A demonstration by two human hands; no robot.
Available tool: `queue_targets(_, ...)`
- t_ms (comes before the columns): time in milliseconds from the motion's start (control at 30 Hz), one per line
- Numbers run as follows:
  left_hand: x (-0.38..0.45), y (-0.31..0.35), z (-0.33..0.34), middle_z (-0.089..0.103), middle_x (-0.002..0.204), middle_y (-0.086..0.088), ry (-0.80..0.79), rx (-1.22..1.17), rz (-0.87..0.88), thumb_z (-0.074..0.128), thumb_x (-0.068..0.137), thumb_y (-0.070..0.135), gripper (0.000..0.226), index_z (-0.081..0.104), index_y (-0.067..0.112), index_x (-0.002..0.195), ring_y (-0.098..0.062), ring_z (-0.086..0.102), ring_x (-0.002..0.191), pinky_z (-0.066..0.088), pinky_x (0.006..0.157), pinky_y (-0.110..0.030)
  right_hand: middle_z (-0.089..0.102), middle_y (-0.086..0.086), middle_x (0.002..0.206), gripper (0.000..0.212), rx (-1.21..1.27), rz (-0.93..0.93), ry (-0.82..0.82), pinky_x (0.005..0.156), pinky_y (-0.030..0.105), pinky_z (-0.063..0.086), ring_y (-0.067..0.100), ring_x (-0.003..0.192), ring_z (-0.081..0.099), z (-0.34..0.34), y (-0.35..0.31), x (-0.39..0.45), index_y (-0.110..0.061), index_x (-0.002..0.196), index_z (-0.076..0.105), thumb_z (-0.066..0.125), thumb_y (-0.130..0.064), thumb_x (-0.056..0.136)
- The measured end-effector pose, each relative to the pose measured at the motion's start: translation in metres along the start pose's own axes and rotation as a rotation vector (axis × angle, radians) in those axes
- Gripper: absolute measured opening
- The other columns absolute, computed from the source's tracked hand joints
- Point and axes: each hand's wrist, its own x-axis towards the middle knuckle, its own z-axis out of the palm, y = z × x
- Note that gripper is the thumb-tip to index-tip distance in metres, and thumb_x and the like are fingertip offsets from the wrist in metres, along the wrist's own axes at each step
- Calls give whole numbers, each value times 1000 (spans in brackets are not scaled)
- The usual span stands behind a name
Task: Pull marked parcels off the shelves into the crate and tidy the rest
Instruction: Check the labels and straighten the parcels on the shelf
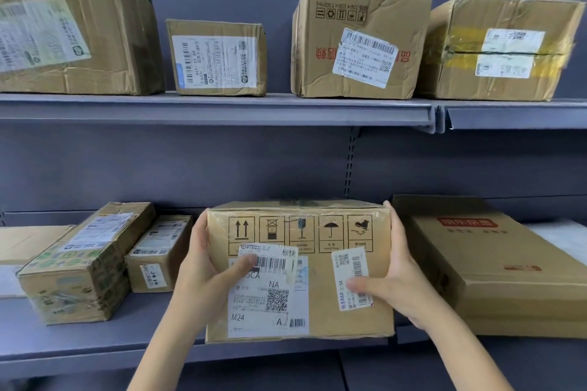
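At lower centre, a carton [298, 270] labelled "M24", "NA", "A" is clamped by left hand [203, 276] and right hand [394, 282]; thumbs partly cover both labels.

The upper shelf [222, 108] carries four cardboard boxes [359, 41] in a row. On the lower shelf [79, 340] two small boxes [158, 254] sit left, a labelled box [317, 320] at the front edge, a flat carton [495, 267] right.

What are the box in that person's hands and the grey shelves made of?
The brown box with printed handling symbols, gripped by the left hand and right hand, looks like corrugated cardboard: matte, creased, glossy tape over white paper labels. The grey shelf looks like painted sheet metal, judging by its smooth folded front lip.
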Motion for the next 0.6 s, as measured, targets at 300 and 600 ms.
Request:
queue_targets(300, -1, -35, 3, 54, 109, 10, 53, 216, -49, 85, 62, 12, 94, 32, 25, 138, -16, 55, 103, 41, 85, -26, 41, -16, 128, 111, -70, 117, -16, 63, 10, 39, -1, 97, 48, 27, 29, 11, -54, 135, 1, 75, -2, 70)
queue_targets(600, 3, -61, 9, 18, 153, 2, 14, 453, -5, 83, 66, 17, 100, 21, 26, 144, -20, 29, 136, 31, 103, -27, 25, -10, 150, 91, -194, 89, 80, 107, 30, 27, 14, 136, 27, 44, 40, 17, -32, 144, 14, 73, -13, 77)
